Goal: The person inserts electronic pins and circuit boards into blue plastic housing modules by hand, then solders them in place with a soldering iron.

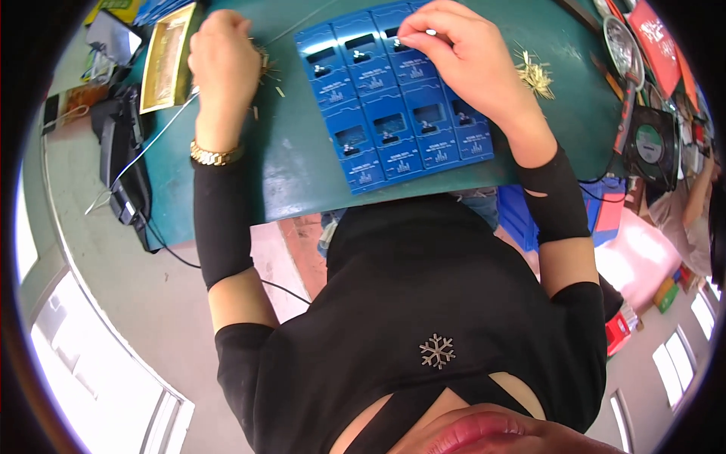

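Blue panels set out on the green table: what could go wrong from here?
1. The left hand is close to loose, thin pale pieces; a small sweep might scatter them.
2. The right hand is over the upper right of the blue panels; a bump could knock them out of line.
3. Their lower edge lies near the near edge of the green table, so the person leaning in might nudge them.

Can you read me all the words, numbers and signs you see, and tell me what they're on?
Blue cards: white print, too small to read surely.
Round green label on a black object at right: too blurred to read.
Red packet at top right: pale marks, too blurred.
Black clothing: a snowflake sign, no words.
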Available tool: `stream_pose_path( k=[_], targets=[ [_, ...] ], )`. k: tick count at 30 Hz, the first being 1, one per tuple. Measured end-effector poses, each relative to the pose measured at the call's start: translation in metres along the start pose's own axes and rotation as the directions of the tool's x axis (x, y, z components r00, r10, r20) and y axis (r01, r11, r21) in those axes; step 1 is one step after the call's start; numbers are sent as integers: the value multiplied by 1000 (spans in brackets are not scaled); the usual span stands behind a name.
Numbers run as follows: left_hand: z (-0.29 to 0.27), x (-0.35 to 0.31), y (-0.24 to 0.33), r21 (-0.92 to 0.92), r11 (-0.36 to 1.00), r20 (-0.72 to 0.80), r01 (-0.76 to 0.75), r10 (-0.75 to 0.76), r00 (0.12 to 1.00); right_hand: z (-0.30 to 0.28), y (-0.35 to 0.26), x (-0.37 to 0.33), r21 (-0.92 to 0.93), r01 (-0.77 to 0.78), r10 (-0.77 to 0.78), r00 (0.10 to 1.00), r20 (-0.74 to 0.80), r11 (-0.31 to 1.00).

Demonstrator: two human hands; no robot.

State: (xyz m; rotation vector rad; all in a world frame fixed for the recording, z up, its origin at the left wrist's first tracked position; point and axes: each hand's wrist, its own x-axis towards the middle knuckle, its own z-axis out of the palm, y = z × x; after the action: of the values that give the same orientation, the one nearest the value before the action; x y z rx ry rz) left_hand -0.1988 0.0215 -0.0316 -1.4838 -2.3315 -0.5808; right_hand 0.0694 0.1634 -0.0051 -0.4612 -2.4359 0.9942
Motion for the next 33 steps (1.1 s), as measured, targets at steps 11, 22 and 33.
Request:
stream_pose_path(
  k=[11,22,33],
  targets=[
    [-29,-24,50,-490,871,-32,28,-50,998,1,-6,4,-10,-39,38,997,-63,999],
    [-24,-29,69,-599,794,2,-107,135,991,8,-10,-2,-107,-68,54,990,-131,992],
    [-15,-28,91,-673,738,133,40,68,989,8,-2,-5,-226,142,-156,987,-41,964]
  ],
)
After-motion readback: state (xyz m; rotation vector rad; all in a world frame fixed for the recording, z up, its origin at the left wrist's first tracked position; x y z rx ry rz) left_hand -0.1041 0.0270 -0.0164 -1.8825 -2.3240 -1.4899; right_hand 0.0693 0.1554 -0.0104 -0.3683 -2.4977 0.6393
